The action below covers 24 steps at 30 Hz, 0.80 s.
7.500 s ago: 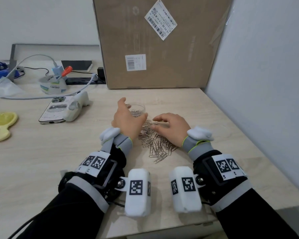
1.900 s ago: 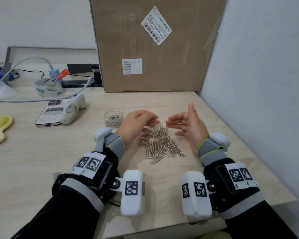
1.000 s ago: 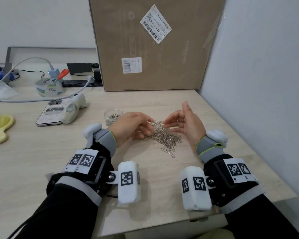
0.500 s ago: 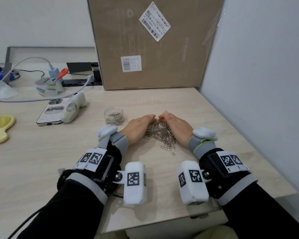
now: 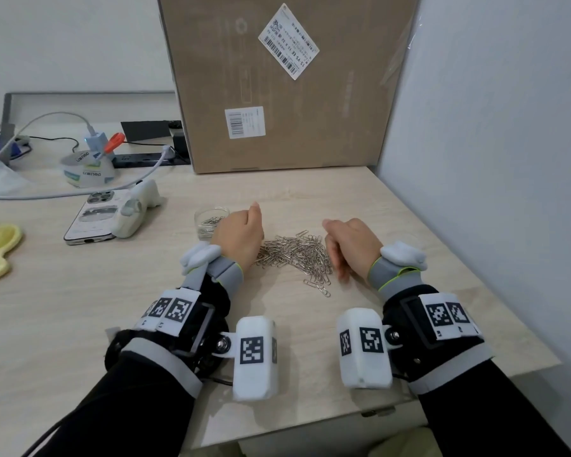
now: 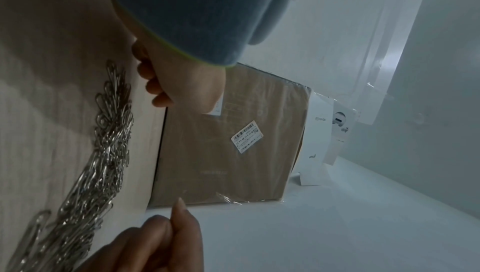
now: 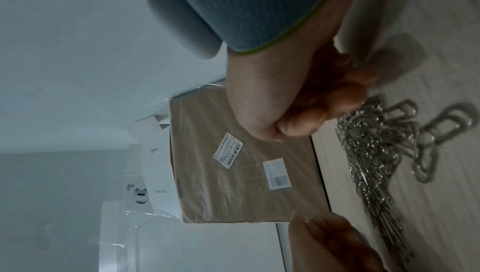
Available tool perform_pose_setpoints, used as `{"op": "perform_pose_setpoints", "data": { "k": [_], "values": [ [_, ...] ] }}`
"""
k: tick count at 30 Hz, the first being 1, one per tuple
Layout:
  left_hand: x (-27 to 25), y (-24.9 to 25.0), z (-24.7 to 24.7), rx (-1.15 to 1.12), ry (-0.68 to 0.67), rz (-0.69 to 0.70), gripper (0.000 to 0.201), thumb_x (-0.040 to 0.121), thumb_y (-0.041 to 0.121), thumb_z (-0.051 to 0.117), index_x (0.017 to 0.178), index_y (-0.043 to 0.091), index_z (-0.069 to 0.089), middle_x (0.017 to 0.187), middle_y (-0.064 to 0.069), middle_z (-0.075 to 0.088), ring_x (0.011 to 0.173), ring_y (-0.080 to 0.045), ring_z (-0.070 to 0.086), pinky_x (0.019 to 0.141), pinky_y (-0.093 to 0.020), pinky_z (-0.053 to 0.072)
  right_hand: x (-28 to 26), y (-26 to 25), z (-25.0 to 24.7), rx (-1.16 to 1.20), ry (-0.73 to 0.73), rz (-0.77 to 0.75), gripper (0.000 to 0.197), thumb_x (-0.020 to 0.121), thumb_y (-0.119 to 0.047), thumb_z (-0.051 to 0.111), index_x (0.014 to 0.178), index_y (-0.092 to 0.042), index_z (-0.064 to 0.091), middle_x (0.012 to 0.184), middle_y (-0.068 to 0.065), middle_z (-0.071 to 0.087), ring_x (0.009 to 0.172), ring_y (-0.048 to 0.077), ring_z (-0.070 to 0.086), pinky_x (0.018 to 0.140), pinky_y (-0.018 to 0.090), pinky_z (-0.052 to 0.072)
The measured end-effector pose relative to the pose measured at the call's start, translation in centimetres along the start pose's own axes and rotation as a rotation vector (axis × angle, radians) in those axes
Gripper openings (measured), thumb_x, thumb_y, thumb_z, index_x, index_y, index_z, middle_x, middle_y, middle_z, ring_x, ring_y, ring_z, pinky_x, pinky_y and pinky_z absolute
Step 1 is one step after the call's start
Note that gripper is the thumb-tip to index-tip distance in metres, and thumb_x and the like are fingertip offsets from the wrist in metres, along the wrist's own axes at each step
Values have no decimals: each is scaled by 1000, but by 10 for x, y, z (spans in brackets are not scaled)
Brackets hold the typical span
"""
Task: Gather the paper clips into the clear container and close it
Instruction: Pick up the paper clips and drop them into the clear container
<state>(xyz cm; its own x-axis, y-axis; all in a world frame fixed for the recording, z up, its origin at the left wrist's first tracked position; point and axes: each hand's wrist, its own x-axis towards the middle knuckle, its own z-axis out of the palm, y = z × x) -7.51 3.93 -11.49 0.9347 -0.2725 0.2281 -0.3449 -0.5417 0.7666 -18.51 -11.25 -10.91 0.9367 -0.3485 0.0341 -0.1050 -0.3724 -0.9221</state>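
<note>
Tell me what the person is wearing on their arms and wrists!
Both arms wear black sleeves with grey bands. Each wrist carries a black strap, white tags printed with black square codes, and a white boxy camera block with its own code. Grey cuffs with lime-green edging sit near the hands, topped by white lumpy pieces.

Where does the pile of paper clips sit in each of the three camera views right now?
Head: the pile of paper clips lies at centre, on the table between the two hands.
Left wrist: the pile runs along the left edge, from mid-height down to the bottom corner.
Right wrist: the pile lies at the right side, from mid-height downward.
Shared landmark: the cardboard box with its tilted white barcode label stands beyond the pile in all three views.
</note>
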Motion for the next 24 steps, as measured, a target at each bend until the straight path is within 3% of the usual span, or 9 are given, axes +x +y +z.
{"op": "perform_pose_setpoints", "data": {
  "k": [3,6,10,16,18,21,23,24],
  "values": [
    [1,-4,2,81,-52,-18,65,99,42,24,69,2,67,75,-14,69,82,-33,63,83,-39,48,-3,-4,4,-30,-179,19,62,94,-23,33,37,-4,48,31,10,49,31,25,44,34,15,29],
    [-1,0,4,17,-122,0,63,99,41,26,56,12,62,61,-5,63,69,-28,61,76,-33,48,-3,-6,5,-61,-280,24,63,95,-24,28,41,-5,54,43,12,60,39,23,55,39,20,30],
    [-6,4,8,-157,-212,-3,62,100,38,29,52,12,58,53,-5,60,46,-19,52,57,-27,41,-1,-8,6,-22,-290,24,65,98,-29,26,51,-6,65,62,11,71,51,17,63,46,18,40],
    [-8,11,5,-290,-245,-54,57,100,34,30,60,8,60,55,-7,61,44,-17,53,50,-25,37,0,-11,8,74,-199,-2,60,99,-33,31,62,-6,69,70,9,74,63,19,69,49,16,44],
    [-10,13,2,-266,-132,24,51,98,33,33,60,10,59,57,-4,60,50,-19,54,55,-29,42,1,-9,5,51,-49,-90,54,98,-32,39,61,-6,69,68,9,73,60,18,68,49,17,43],
    [-7,10,-5,-44,175,208,32,92,34,43,73,14,59,67,5,58,67,-20,55,65,-35,43,6,-2,2,-20,162,-159,37,92,-28,53,66,-9,68,66,3,71,56,10,62,58,20,46],
    [-4,7,-9,25,359,253,14,87,28,53,87,16,60,84,5,59,80,-19,54,73,-35,42,9,2,1,-48,219,-145,26,90,-25,56,69,-14,68,67,-2,70,59,7,60,62,23,48],
    [-2,5,-10,65,421,233,17,84,26,57,96,15,60,96,0,59,91,-22,53,80,-36,41,10,3,2,-51,230,-137,24,89,-24,56,70,-16,68,68,-4,70,61,8,60,64,26,49]
  ]
}}
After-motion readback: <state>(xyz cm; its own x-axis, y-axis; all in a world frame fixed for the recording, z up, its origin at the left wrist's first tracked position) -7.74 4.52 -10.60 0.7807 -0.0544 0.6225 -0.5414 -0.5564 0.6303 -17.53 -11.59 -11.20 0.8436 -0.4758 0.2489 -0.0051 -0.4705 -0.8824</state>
